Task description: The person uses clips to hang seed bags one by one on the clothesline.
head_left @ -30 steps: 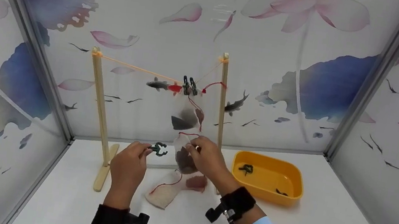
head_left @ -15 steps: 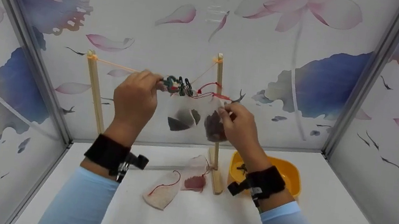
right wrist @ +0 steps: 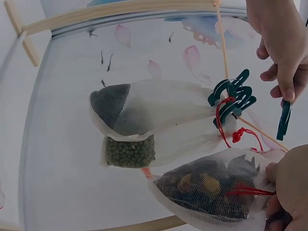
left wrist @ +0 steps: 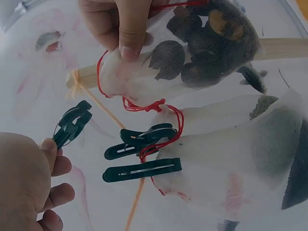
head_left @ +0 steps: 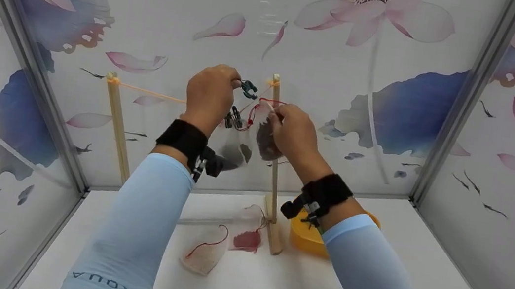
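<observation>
My left hand (head_left: 209, 96) pinches a dark green plastic clip (left wrist: 73, 124), its jaws facing right toward the orange string (head_left: 150, 93). My right hand (head_left: 296, 132) pinches the neck of a white mesh drawstring bag (right wrist: 211, 190) filled with dark and yellowish-brown pieces. That bag is lifted beside the string, near the right post, and its red cord dangles loose. Left of it, green clips (left wrist: 142, 168) fasten other mesh bags to the string. In the right wrist view, one hanging bag (right wrist: 159, 106) has dark contents and another (right wrist: 130, 151) holds greenish grains.
The string runs between a left wooden post (head_left: 116, 126) and a right wooden post (head_left: 274, 186). On the white table lie a pale mesh bag (head_left: 203, 256) and one with reddish contents (head_left: 246, 240). A yellow tray (head_left: 306, 243) stands at right, partly behind my right forearm.
Both hands have risen from low over the table to string height, the left with the clip, the right with the bag. Lately the left moved up and right; the bag shifted slightly left.
</observation>
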